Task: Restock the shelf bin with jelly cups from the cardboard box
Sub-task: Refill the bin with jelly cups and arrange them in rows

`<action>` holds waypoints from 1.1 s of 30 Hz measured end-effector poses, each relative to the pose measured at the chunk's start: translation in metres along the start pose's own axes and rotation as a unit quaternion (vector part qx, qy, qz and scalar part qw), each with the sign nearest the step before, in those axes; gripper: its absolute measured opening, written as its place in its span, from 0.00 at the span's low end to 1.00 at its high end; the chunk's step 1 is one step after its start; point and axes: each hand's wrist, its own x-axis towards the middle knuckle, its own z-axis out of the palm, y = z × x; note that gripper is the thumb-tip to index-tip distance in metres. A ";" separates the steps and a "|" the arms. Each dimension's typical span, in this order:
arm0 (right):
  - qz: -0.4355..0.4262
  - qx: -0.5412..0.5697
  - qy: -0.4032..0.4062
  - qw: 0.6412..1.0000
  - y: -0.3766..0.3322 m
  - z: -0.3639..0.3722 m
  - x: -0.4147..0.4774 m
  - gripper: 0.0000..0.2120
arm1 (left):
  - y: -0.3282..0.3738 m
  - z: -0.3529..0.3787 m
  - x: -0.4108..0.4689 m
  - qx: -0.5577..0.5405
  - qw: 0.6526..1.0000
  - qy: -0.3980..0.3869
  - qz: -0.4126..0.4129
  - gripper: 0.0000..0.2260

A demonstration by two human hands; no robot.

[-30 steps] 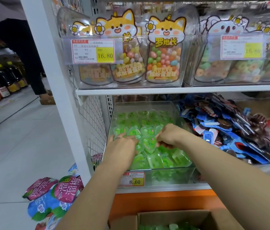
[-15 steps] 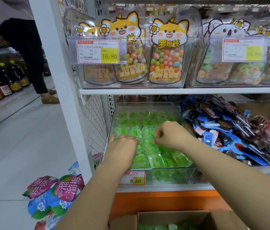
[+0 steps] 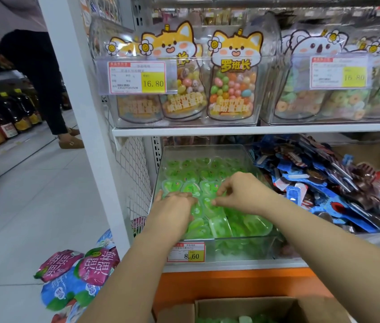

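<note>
Green jelly cups [image 3: 198, 174] fill the clear bin [image 3: 242, 251] on the lower shelf [image 3: 231, 264], in flat rows at its 12 o'clock end and a looser heap toward 6 o'clock. Both hands are inside the bin, on top of the cups near the middle. The left hand [image 3: 175, 210] lies palm down toward 9 o'clock, fingers straight and close together, pressing on the cups under it. The right hand [image 3: 242, 192], at 3 o'clock from the left and just beside it, has its fingers curled narrow, with thumb and fingertips pinching the edge of one of the jelly cups between the two hands. At 6 o'clock from the bin, well below the shelf, the open box [image 3: 249, 306] shows a few more green cups at the frame's bottom edge. A price tag [image 3: 186, 252] sits on the bin's front wall. Blue packets [image 3: 312, 190] are piled at 3 o'clock, candy jars [image 3: 231, 78] stand at 12 o'clock, and snack bags [image 3: 77, 273] lie at 8 o'clock
</note>
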 end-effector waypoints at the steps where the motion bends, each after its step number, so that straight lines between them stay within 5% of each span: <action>1: -0.002 -0.001 -0.001 1.000 0.003 -0.004 -0.006 0.14 | -0.001 -0.001 -0.001 -0.007 1.000 0.002 0.001 0.22; 14: -0.021 -0.112 0.005 0.994 0.005 0.015 -0.031 0.08 | 0.002 -0.005 -0.009 -0.027 0.998 0.049 -0.006 0.20; 22: -0.047 -0.065 0.036 0.996 0.014 -0.033 -0.031 0.10 | 0.006 -0.011 -0.007 -0.109 0.981 0.157 0.042 0.16; 27: -0.184 -0.034 0.158 0.970 0.027 -0.053 -0.038 0.07 | 0.028 -0.029 0.000 -0.465 0.873 0.147 -0.004 0.12; 33: -0.246 0.003 0.222 0.943 0.041 -0.027 -0.037 0.05 | 0.049 -0.030 0.007 -0.723 0.685 -0.040 -0.082 0.09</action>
